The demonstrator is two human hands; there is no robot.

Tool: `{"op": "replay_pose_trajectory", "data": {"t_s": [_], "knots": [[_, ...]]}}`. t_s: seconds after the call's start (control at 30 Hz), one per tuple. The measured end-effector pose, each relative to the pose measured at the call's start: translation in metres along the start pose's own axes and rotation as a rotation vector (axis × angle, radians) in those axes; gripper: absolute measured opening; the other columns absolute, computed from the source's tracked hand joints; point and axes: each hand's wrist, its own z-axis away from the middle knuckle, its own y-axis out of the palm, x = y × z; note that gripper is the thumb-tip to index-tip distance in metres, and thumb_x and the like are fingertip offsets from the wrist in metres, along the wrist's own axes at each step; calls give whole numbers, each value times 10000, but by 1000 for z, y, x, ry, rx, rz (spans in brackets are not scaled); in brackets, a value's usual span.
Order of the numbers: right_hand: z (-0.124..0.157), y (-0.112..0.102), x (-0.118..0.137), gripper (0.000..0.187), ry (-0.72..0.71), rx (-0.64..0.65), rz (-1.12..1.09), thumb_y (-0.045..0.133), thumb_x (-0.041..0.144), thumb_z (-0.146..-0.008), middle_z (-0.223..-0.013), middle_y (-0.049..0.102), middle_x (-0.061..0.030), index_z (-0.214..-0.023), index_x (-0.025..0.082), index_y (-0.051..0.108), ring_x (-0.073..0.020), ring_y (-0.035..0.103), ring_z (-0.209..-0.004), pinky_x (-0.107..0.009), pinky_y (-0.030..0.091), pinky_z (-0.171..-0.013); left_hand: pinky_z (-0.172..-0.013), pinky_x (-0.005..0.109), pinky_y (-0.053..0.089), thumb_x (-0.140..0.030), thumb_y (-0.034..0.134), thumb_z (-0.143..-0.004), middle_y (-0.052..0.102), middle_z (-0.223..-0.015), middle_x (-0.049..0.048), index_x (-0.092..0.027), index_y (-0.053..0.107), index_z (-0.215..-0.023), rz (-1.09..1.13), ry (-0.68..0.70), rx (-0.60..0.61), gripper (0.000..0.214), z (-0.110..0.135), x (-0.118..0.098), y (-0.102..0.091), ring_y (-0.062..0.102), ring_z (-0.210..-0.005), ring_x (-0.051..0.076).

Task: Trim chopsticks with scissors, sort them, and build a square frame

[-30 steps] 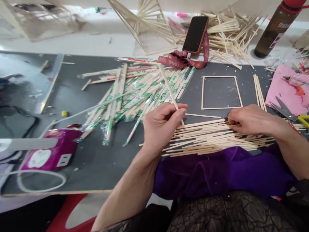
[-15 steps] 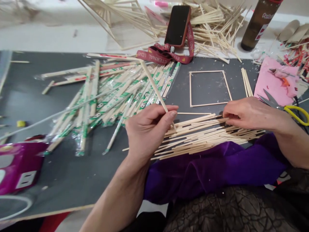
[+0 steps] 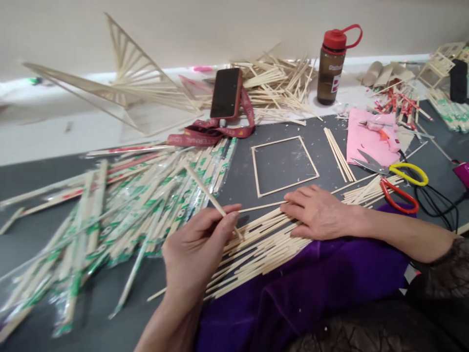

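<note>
My left hand (image 3: 198, 249) is closed in a pinch around a thin wooden chopstick (image 3: 205, 190), which slants up to the left. Flat over a spread of loose chopsticks (image 3: 264, 259) lies my right hand (image 3: 318, 212), its fingers stretched out and touching them. Just beyond it, a square frame (image 3: 255, 171) made of sticks rests on the dark table (image 3: 238, 183). Several more sticks (image 3: 339, 154) lie side by side to the right of the frame.
Wrapped chopsticks (image 3: 157, 200) cover the left side. Behind are a phone (image 3: 225, 93) with a lanyard, a stick pile (image 3: 282, 80), a fan-shaped stick structure (image 3: 124, 88) and a bottle (image 3: 331, 68). Scissors (image 3: 406, 176) and a glue gun (image 3: 381, 129) on pink material lie right.
The view has swung up and to the right. My right hand has gone from bent fingers at the sticks' right end to lying flat on them, closer to my left hand, which keeps its chopstick.
</note>
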Motion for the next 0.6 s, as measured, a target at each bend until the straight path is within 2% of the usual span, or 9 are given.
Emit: {"op": "replay_pose_trajectory", "data": {"t_s": [0.13,0.27,0.37,0.43,0.5,0.6], "knots": [[6,4,12,472,-55,18,11,572,474,-957,-1276,644,-164,-1259,114,612,-304,589,-1055,-441,471,-853,-516,250,456,-311,713,-768,712,-684,-35,-264,718,-624,-41,-44,-22,151,0,-1,1,597,-553,135],[14,2,26,367,-139,17,-60,521,359,-993,-1312,636,-157,-1261,122,605,-273,597,-1050,-405,473,-821,-482,251,442,-310,714,-764,721,-682,-38,-289,769,-757,-54,-46,-40,59,0,-2,3,590,-526,138],[22,-7,22,300,-161,-32,-95,449,246,-1018,-1304,651,-138,-1251,148,612,-237,593,-1088,-375,450,-863,-512,255,446,-286,702,-775,708,-655,-41,-286,757,-704,-63,-12,-38,90,1,-2,4,610,-561,145],[31,-19,8,294,-106,-73,-87,426,208,-1021,-1261,673,-122,-1234,171,626,-227,599,-1088,-369,429,-876,-543,259,460,-279,699,-780,730,-713,-36,-271,733,-647,-54,-11,-37,138,1,-2,4,628,-605,147],[43,-31,-13,275,75,-94,-79,429,184,-1006,-1103,708,-113,-1136,177,671,-212,619,-990,-341,421,-803,-542,259,451,-287,703,-780,725,-717,-31,-256,705,-601,-35,-14,-29,181,2,-1,3,615,-602,141],[63,-43,-42,258,315,-10,-37,449,208,-985,-925,706,-75,-957,190,705,-185,614,-836,-307,372,-691,-539,263,434,-299,706,-785,687,-670,-28,-249,673,-561,-6,4,-2,232,3,2,4,587,-587,134]]}}
